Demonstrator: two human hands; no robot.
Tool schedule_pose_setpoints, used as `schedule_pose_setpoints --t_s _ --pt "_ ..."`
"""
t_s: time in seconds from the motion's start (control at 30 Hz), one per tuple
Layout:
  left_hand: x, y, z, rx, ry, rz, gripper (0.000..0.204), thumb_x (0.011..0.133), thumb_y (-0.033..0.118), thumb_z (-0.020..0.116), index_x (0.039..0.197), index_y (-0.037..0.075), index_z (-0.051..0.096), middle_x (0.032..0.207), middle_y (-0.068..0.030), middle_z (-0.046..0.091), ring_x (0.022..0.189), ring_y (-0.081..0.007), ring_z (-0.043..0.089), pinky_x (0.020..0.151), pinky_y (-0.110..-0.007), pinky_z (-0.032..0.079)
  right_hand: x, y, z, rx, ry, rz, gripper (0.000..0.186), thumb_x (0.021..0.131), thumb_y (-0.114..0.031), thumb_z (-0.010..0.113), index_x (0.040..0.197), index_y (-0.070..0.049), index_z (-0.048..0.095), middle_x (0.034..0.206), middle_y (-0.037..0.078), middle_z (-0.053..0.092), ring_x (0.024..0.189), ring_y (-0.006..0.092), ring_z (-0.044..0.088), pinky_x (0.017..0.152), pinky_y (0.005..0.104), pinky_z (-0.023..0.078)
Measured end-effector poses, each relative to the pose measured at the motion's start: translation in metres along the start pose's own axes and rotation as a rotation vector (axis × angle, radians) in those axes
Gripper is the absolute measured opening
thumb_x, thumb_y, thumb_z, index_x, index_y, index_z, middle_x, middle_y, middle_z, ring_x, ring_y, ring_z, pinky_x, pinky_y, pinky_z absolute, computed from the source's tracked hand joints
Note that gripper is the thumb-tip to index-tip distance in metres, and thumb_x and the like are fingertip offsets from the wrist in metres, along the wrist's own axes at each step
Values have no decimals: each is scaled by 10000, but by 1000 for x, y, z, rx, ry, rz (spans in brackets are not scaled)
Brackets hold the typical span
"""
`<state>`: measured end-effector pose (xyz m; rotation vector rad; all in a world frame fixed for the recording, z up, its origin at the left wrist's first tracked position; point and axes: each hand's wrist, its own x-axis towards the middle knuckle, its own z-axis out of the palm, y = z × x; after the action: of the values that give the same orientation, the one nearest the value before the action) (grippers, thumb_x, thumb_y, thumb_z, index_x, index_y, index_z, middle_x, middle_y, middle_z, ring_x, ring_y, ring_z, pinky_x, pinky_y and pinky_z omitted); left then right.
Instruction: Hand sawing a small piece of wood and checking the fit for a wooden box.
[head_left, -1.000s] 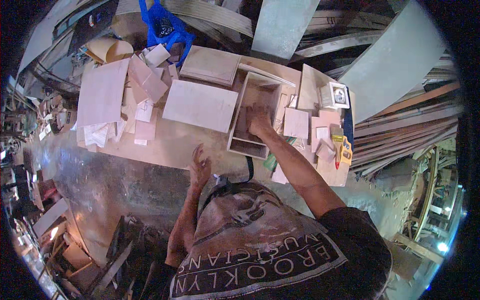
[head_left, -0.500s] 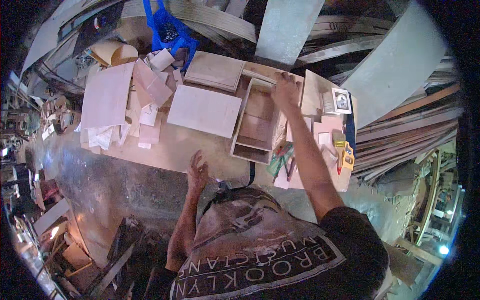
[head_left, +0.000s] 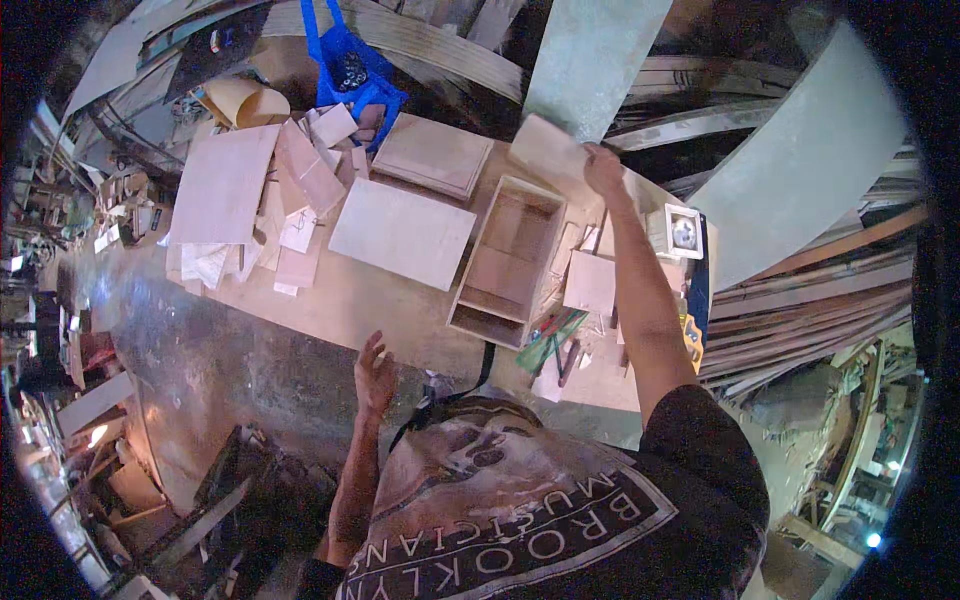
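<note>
My right hand (head_left: 603,171) is closed on the edge of a thin wooden board (head_left: 544,144), lifted and tilted at the back of the workbench (head_left: 250,300). An open wooden box (head_left: 508,245) with a divider near its front end lies just left of my right forearm. A pale panel (head_left: 400,233) lies left of the box, with a stacked pair of boards (head_left: 430,150) behind it. My left hand (head_left: 374,377) hangs at the bench's front edge, holding nothing, fingers curled loosely and apart.
Offcuts (head_left: 305,180) and a large panel (head_left: 222,185) cover the bench's left; a blue bag (head_left: 348,70) hangs behind. Small blocks (head_left: 590,283), a green item (head_left: 550,338), a yellow tool (head_left: 692,338) and a small white box (head_left: 683,228) crowd the right. Sheets (head_left: 800,160) lean beyond.
My right hand has moved from inside the box to the back right and taken hold of a board, which is now raised and swung leftward. My left hand sits slightly lower in the picture.
</note>
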<state>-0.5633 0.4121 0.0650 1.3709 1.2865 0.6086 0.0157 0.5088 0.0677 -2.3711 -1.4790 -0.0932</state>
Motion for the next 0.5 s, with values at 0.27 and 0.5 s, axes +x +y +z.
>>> schedule_pose_setpoints --t_s 0.27,0.5 --pt "-44 -43 1 -175 103 -142 458 894 107 550 1328 1 453 1285 -109 517 1086 -233 539 884 -348 473 38 67 29 89 -117 -77 301 834 -130 492 1083 -46 639 1050 215 640 1012 387 592 902 424 471" --pt "-82 -8 26 297 -16 -133 369 899 114 528 1248 -7 519 1082 -181 620 971 -245 614 846 -344 484 51 72 79 149 -200 -197 299 856 -223 451 1017 -78 656 1053 199 632 1025 379 595 909 475 460"
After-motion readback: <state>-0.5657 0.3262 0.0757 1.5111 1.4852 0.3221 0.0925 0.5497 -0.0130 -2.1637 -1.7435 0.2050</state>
